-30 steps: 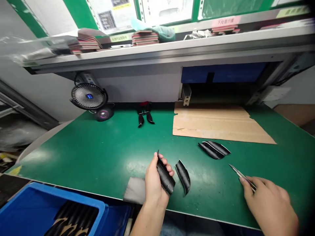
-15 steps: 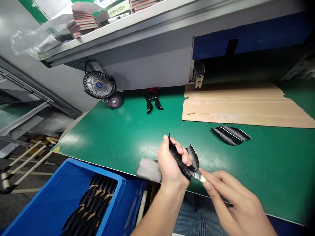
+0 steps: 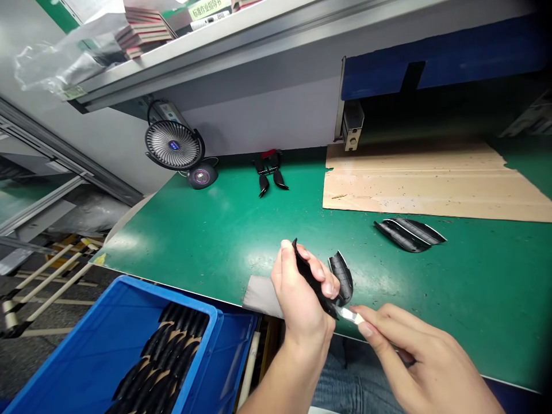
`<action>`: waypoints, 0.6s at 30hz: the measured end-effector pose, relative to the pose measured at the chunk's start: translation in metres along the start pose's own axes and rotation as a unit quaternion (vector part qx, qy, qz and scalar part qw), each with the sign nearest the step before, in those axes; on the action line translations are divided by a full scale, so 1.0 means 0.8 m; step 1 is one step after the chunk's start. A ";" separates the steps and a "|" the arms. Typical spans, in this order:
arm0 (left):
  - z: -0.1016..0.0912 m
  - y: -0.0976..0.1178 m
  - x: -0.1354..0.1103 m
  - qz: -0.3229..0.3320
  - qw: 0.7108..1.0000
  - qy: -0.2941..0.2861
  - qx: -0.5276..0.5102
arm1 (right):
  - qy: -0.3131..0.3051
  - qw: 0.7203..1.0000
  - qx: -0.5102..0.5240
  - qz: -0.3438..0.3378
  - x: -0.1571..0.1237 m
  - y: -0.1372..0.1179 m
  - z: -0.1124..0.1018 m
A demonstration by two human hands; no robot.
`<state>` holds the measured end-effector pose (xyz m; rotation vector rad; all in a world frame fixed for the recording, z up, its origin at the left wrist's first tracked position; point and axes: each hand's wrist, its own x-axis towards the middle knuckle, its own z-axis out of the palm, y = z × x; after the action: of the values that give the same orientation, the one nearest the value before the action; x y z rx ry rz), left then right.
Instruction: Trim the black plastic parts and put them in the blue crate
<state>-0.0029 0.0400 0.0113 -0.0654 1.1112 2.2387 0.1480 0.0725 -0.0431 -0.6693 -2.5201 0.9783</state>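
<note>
My left hand (image 3: 304, 287) is closed round a curved black plastic shell (image 3: 311, 280), tilted so that its lower end points toward my right hand. In my right hand (image 3: 409, 345) is a small knife (image 3: 348, 314), pinched between thumb and fingers close to its silver blade. The blade's tip meets the lower end of the shell; whether it cuts there I cannot tell. Just behind my left fingers a second black shell (image 3: 342, 277) shows its hollow side and pale edge. Farther right, two more black shells (image 3: 409, 234) lie side by side on the green table (image 3: 207, 236).
A blue bin (image 3: 107, 299) at lower left holds rows of black shells with brown dividers. A grey pad (image 3: 261, 294) lies at the table's front edge. Behind are a fan (image 3: 175, 145), small black parts (image 3: 271, 172) and a cardboard sheet (image 3: 431, 184). A shelf (image 3: 241, 37) overhangs the back.
The shell in my left hand has turned, showing less of its ribbed inside. My right hand and the knife have shifted slightly right and down. The view has moved a little.
</note>
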 end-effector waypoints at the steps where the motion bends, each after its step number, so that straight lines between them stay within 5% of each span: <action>1: 0.000 0.000 -0.001 0.004 1.000 -0.001 0.003 | 0.009 1.000 -0.014 -0.001 0.000 -0.001 0.001; 18: -0.005 -0.002 0.001 0.001 1.000 0.026 0.004 | 0.123 0.969 -0.211 -0.047 -0.002 -0.017 0.010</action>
<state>-0.0034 0.0380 0.0076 -0.1203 1.1490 2.2451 0.1418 0.0585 -0.0396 -0.7289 -2.5214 0.2986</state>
